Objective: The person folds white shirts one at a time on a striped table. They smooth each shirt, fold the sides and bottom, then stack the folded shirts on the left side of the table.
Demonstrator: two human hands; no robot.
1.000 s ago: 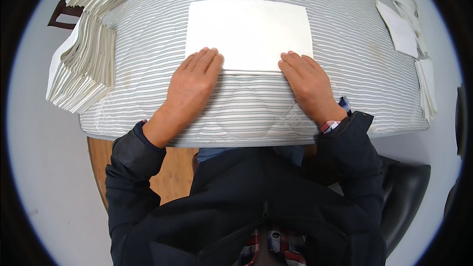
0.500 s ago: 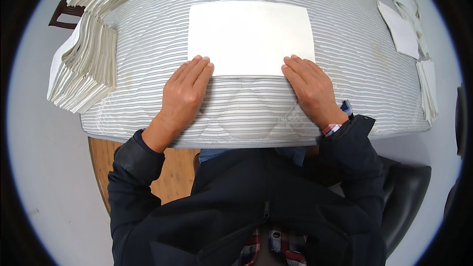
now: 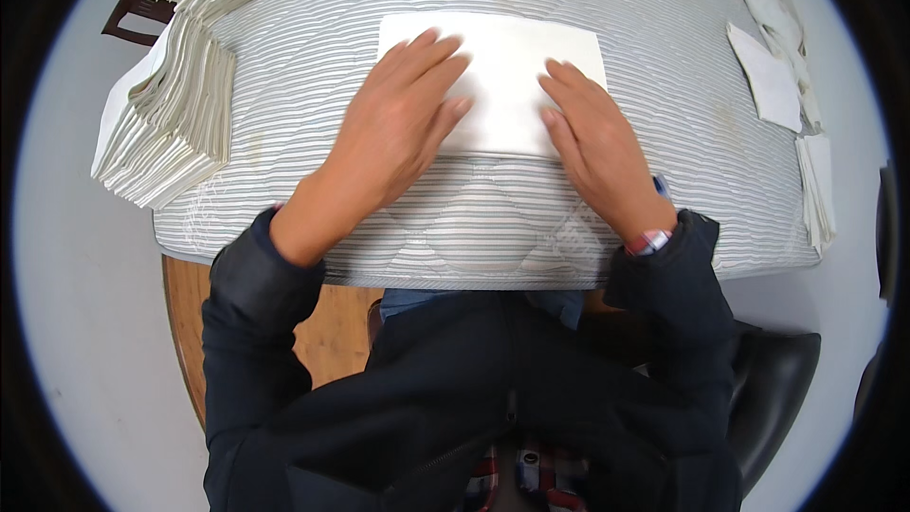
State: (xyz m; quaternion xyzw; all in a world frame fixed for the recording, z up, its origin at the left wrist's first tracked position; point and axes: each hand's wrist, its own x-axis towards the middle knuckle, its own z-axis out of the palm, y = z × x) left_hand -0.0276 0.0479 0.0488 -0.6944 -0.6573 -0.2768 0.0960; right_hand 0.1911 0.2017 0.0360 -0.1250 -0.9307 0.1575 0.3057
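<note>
A flat white rectangle point(image 3: 507, 85), apparently folded cloth, lies on the striped quilted mattress point(image 3: 474, 223) in front of me. My left hand point(image 3: 403, 114) is over its left part, palm down, fingers stretched and thumb apart, slightly smeared by motion. Over its right edge is my right hand point(image 3: 595, 133), fingers extended and thumb apart. Both hands appear raised a little, though contact with the white piece is hard to judge. Nothing shows in either hand.
Thick stacks of folded white cloth point(image 3: 180, 123) stand along the mattress's left edge. A white folded piece point(image 3: 768, 81) and a rumpled white cloth point(image 3: 773, 5) lie at the right edge. A black padded chair point(image 3: 777, 398) is at my lower right, a brown wooden chair point(image 3: 133, 14) beyond the stacks.
Both hands have left the near edge of the white piece and moved farther over it, the left one most. Their fingers have spread, with the thumbs now apart.
</note>
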